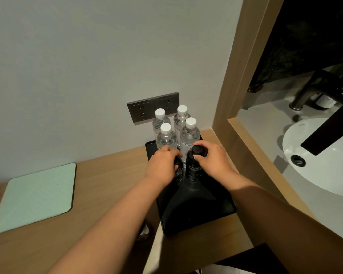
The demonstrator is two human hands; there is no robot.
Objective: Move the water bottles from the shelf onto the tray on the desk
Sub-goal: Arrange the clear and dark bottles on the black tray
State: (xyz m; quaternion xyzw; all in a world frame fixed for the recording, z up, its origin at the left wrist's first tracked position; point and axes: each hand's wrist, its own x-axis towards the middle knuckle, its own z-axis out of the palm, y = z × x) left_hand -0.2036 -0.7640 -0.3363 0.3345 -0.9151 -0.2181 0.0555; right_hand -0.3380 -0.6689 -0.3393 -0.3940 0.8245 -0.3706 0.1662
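We note four clear water bottles point(189, 135) standing upright in a tight square at the wall end of the black tray point(229, 204), which leaves its near half free. Both hands grasp dark bottles by the top: left hand point(162, 167) on one point(179, 172), right hand point(212, 157) on the other point(194, 165), probably lowering them upright behind the clear set. The tray sits on the worktop point(107, 194).

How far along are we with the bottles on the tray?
Done: four clear water bottles with white caps stand upright at the back of the black tray. In hand: the left hand and right hand each grip a dark bottle, the right one upright on the tray. Left: letting go. The shelf is out of view, so any remaining bottles can't be confirmed.
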